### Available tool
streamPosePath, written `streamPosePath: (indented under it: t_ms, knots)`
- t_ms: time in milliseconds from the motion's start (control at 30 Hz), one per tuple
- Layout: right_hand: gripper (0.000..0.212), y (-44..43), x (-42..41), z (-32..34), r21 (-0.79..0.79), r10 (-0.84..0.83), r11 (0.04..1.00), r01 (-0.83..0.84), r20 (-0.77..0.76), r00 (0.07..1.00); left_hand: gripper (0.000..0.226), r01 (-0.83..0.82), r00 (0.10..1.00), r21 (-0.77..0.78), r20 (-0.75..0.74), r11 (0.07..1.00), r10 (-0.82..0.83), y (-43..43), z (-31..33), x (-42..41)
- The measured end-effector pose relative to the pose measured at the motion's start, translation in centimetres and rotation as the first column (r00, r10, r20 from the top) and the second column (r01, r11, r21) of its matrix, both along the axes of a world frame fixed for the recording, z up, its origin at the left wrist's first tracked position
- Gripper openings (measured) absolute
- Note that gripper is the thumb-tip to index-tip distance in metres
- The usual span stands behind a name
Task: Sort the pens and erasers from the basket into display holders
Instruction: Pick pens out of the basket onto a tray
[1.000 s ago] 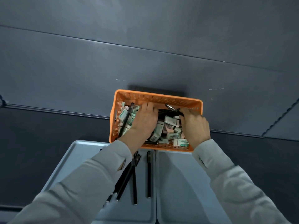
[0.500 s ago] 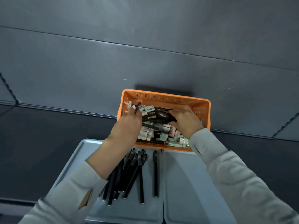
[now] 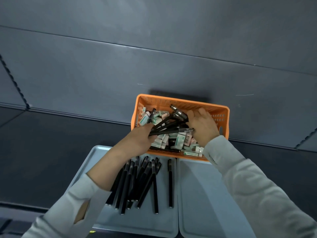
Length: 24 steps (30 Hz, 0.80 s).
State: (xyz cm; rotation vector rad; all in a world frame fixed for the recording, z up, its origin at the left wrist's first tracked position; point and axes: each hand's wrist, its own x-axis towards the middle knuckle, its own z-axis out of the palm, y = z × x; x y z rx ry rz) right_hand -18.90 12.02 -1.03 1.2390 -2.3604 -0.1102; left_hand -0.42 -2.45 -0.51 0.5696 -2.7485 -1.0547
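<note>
The person's left hand (image 3: pixel 139 140) sits at the near-left of the orange basket (image 3: pixel 181 100), fingers curled round one end of a bunch of black pens (image 3: pixel 168 126) that fans out to the right over the loose erasers (image 3: pixel 180 140). The right hand (image 3: pixel 204 128) is over the far ends of those pens, against the basket's right wall. Its back faces the camera, so it's impossible to tell whether the fingers are pinching anything or just resting there.

Handling-wise, the pens look light, stiff and smooth. Held by one end like this, they'll probably splay and slide out of the fist. Gripping nearer the middle, with the right hand squaring up the loose tips, looks like the safer bet. The erasers are small boxy blocks in sleeves, so they should be easy to pinch but fiddly in bulk.

A pile of pens (image 3: pixel 137 182) already lies on the left tray (image 3: pixel 96 157), with one single pen (image 3: pixel 170 184) off to its right. The right tray (image 3: pixel 205 194) sits just beside it.

Compared with half a second ago, the left hand has come back from the far-left corner of the basket and now has a whole fan of pens instead of one. The right hand has slid further right. The left forearm has also swung aside, so more of the tray pile shows.
</note>
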Motion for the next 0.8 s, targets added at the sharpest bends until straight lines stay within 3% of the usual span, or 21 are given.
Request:
streamPosePath:
  t_ms: [133,367,467,600,700,800]
  knots:
    - [0.024,0.4,1.2,0.6,-0.166,0.078,0.984,-0.071,0.036,0.996,0.018,-0.009,0.999,0.045,-0.036,0.999,0.011,-0.4,-0.5,1.7]
    - [0.022,1.4,5.7,2.7,-0.419,0.228,0.906,-0.065,0.351,0.908,0.011,-0.032,0.974,0.320,-0.202,0.947,0.101,-1.4,-2.1,6.8]
    - [0.029,2.5,9.1,2.4,-0.265,0.276,0.953,-0.147,0.558,0.782,0.019,-0.060,0.945,0.391,-0.274,0.919,0.178,-2.0,-2.8,9.7]
    - [0.022,3.1,13.1,-0.8,0.101,0.096,0.967,-0.236,0.711,0.697,0.012,-0.079,0.921,0.499,-0.294,0.863,0.254,-2.7,-4.8,12.6]
    - [0.021,3.3,14.3,-3.7,0.191,-0.092,0.980,-0.049,0.665,0.741,0.013,-0.077,0.927,0.476,-0.289,0.876,0.239,-2.9,-6.0,13.8]
    - [0.040,3.4,15.3,-5.3,0.162,-0.187,0.981,0.109,0.621,0.761,0.013,-0.070,0.945,0.397,-0.268,0.915,0.188,-2.8,-6.7,14.5]
